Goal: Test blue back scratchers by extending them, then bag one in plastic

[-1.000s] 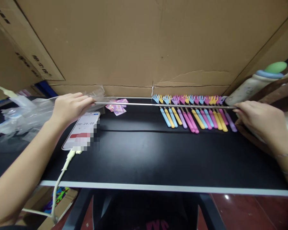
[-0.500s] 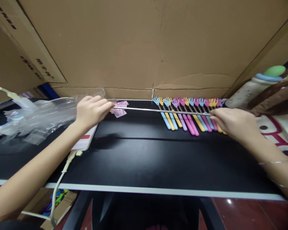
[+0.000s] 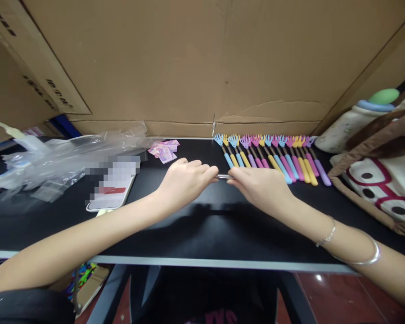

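My left hand (image 3: pixel 186 179) and my right hand (image 3: pixel 258 185) meet over the middle of the black table (image 3: pixel 202 229), each pinched on one end of a thin metal telescopic rod (image 3: pixel 225 176). Only a short silver stretch of the rod shows between the fingers. Just behind my right hand lies a row of several back scratchers (image 3: pixel 270 155) with hand-shaped heads and blue, yellow, pink and purple handles. They lie side by side against the cardboard wall (image 3: pixel 195 67).
A phone (image 3: pixel 112 191) on a cable lies left of my hands. Crumpled clear plastic bags (image 3: pixel 60 159) sit at the far left, with small pink cards (image 3: pixel 164 150) beside them. A cloth bag with brown straps (image 3: pixel 378 175) and a bottle (image 3: pixel 354 121) stand at the right.
My hands have come together from far apart, and the long metal rod has shortened from spanning most of the table to a short piece between my fingers.
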{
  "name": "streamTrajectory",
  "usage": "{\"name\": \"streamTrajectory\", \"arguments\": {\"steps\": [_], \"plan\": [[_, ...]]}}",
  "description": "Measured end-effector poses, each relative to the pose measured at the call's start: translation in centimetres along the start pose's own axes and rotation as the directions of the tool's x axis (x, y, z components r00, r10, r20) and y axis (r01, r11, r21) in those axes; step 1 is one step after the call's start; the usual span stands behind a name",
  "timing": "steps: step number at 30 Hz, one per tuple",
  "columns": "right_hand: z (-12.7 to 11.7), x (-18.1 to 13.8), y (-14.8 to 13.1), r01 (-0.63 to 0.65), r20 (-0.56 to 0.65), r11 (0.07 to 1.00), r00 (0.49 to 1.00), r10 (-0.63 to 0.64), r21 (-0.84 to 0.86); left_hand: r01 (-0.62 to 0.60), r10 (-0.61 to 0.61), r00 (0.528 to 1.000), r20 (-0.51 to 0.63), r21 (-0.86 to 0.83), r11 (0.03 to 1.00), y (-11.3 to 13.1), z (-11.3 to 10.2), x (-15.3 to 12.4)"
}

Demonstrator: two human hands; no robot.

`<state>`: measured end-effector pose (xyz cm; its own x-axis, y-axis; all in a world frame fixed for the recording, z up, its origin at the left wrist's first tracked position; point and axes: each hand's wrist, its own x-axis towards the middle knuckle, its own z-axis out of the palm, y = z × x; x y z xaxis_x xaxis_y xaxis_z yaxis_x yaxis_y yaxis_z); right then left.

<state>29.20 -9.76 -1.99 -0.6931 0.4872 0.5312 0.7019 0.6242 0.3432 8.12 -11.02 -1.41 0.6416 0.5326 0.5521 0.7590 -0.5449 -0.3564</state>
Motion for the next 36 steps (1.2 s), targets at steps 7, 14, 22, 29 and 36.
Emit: {"name": "streamTrajectory", "arguments": {"steps": [7,14,22,29,36], "plan": [[-0.6,-0.4,0.5,-0.002,0.106,1.000,0.994,0.005,-0.027,-0.092,0.093,0.995,-0.043,0.031,0.995,-0.8,0.2,-0.4],[-0.9,-2.7,4.5,-0.021,0.068,0.996,0.997,0.027,-0.081,-0.126,0.137,0.990,-0.043,0.200,0.972,-5.0,-0.2,-2.7],[-0.5,-9.5,14.8,-0.239,0.151,0.882,0.935,0.322,-0.405,0.059,-0.089,0.992,0.092,0.289,0.955,-15.3,-0.5,-9.0],[-1.7,-11.7,17.3,-0.331,0.209,0.841,0.869,0.448,-0.428,0.135,-0.156,0.987,0.035,0.335,0.933,-19.6,-1.2,-12.9],[-1.3,-11.7,17.3,-0.310,0.249,0.882,0.878,0.409,-0.355,0.085,-0.123,0.987,0.102,0.316,0.945,-19.3,-0.3,-13.7]]}}
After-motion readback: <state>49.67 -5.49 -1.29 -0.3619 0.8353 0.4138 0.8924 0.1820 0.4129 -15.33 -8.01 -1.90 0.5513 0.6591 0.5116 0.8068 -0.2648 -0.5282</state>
